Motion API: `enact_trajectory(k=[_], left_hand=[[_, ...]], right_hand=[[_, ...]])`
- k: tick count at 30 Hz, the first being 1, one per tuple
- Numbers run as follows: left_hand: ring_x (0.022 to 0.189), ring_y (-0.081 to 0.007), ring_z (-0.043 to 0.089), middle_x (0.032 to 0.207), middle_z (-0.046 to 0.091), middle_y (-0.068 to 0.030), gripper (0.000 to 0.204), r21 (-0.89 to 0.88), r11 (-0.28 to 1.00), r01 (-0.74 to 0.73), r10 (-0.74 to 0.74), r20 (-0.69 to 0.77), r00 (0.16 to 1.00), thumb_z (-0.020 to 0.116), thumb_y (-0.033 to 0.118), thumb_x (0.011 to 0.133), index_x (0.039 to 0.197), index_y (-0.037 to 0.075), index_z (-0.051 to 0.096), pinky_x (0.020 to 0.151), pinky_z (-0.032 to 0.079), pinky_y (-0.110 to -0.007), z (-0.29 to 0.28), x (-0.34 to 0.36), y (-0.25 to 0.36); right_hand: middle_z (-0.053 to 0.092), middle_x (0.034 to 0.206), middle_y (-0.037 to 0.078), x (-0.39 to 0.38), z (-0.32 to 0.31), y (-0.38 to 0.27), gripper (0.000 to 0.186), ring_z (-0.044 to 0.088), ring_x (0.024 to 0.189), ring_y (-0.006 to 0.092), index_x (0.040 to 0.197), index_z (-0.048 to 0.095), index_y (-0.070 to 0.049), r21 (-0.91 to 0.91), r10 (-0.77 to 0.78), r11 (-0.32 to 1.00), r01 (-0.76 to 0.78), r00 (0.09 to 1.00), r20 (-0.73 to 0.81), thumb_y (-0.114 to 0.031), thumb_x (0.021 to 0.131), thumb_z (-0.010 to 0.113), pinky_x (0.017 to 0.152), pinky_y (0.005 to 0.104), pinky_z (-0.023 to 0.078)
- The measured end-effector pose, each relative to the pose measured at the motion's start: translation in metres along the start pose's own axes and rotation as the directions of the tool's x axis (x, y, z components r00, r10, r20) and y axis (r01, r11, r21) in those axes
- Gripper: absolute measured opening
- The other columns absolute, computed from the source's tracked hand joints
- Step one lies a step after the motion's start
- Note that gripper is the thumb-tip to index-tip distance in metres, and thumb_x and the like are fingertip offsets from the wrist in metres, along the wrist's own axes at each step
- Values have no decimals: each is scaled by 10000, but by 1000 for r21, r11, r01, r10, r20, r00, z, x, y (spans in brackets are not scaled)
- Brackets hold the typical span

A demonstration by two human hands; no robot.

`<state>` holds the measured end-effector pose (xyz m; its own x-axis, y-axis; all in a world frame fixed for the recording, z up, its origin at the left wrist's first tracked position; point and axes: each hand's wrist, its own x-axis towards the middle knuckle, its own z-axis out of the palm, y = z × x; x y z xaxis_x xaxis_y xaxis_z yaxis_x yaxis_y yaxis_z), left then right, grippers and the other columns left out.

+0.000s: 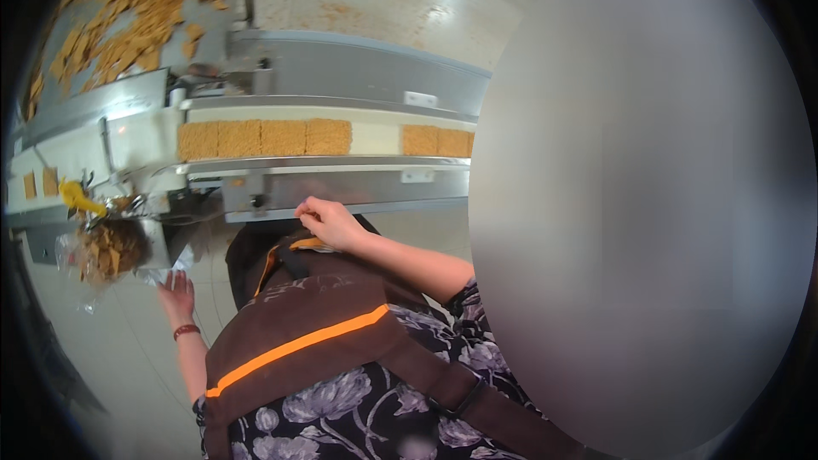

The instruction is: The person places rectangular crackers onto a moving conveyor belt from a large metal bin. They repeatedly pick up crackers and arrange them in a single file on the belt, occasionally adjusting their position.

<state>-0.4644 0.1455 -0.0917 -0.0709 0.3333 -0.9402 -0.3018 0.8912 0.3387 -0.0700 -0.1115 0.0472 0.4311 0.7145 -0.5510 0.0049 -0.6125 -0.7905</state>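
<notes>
My left hand (176,294) reaches out at the left, fingers stretched and apart. It is next to a clear plastic bag (111,251) of broken brown pieces; I cannot tell whether the fingertips touch the plastic. My right hand (331,223) is above my brown apron (298,324), close to the conveyor's near edge. Its fingers are bent together, with nothing visible in them. Beyond it, a row of golden-brown, rough-topped slabs (264,139) lies on the white conveyor belt (375,138). A second group of slabs (434,141) sits farther right, after a gap.
Metal rails (341,164) run along the belt. At the upper left, a metal tray (200,25) holds many flat brown broken pieces. A yellow object (81,198) and two small brown pieces (49,181) are at the belt's left end. A large grey blur covers the right side.
</notes>
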Motion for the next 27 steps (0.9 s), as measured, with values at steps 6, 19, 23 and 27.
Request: enact_trajectory(k=[6,19,23,27], left_hand=[[1270,-217,459,1413,469,-72,604,394,918,48,-128,181,975,363,540,996,1395,94,440,950,393,-360,37,-44,-133],[1117,-180,572,1264,583,-66,444,542,822,-175,-25,342,939,488,404,986,1289,81,512,849,450,-335,24,-107,-226],[1104,-156,572,1246,590,-82,434,691,714,-115,-166,326,931,487,407,988,1275,83,524,828,456,-317,-30,-63,-267],[1064,-167,585,1207,604,-90,421,884,466,43,-282,103,954,498,401,976,1237,75,541,805,464,-326,-40,-39,-288]], right_hand=[[668,868,167,-51,-94,68,164,646,822,344,969,628,-25,13,-47,999,51,976,-211,-159,901,563,748,383,509],[686,858,121,-74,-71,79,191,650,777,211,1003,669,-49,69,-45,997,42,998,51,-187,926,564,724,338,519],[693,923,144,-57,-64,87,195,661,883,327,938,685,-66,-73,-186,979,189,982,39,-215,886,570,799,414,520],[677,914,154,-60,-42,111,157,658,879,323,972,633,-39,85,-168,980,182,974,-152,-167,905,572,777,390,517]])
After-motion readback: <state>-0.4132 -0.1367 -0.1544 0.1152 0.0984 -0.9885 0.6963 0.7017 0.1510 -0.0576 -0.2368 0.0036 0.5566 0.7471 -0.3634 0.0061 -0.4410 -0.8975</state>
